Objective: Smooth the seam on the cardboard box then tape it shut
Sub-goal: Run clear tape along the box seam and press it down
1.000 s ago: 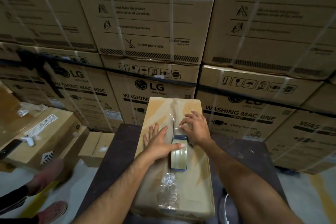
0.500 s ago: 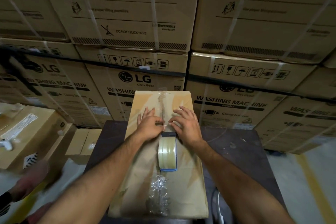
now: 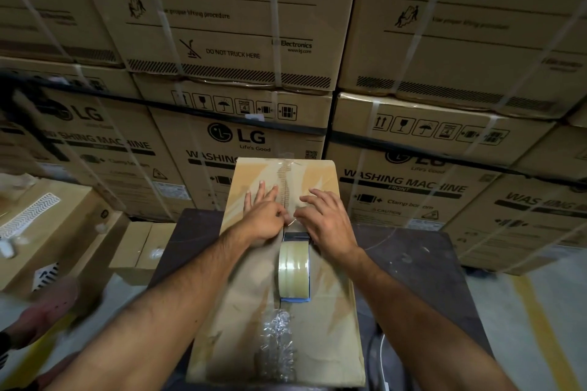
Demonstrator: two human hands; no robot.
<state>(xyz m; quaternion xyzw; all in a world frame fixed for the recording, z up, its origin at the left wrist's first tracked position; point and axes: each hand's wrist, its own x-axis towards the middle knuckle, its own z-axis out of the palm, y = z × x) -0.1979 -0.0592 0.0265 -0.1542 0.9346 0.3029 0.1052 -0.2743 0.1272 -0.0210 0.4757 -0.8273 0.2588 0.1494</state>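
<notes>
A long cardboard box [image 3: 330, 327] lies lengthwise on a dark table [image 3: 413, 263]. Clear tape [image 3: 282, 181] covers the far part of its centre seam. A tape dispenser with a clear roll [image 3: 293, 267] stands on the seam at mid-box. My left hand [image 3: 263, 219] lies flat on the box left of the seam with its fingers spread. My right hand [image 3: 327, 225] rests to the right of the seam, fingers apart. Both thumbs meet on the tape just beyond the dispenser's front. A crumpled wad of clear tape [image 3: 276, 340] sits on the near seam.
Strapped washing machine cartons [image 3: 235, 136] form a wall right behind the table. Smaller boxes [image 3: 143, 244] and a larger carton [image 3: 47, 232] stand at the left. A blurred part of another person [image 3: 44, 305] shows at the lower left. Pale floor with a yellow line [image 3: 540, 327] lies to the right.
My left hand left the dispenser and moved up the box beside the seam. Both hands now sit together just beyond the dispenser. The view tilted down slightly.
</notes>
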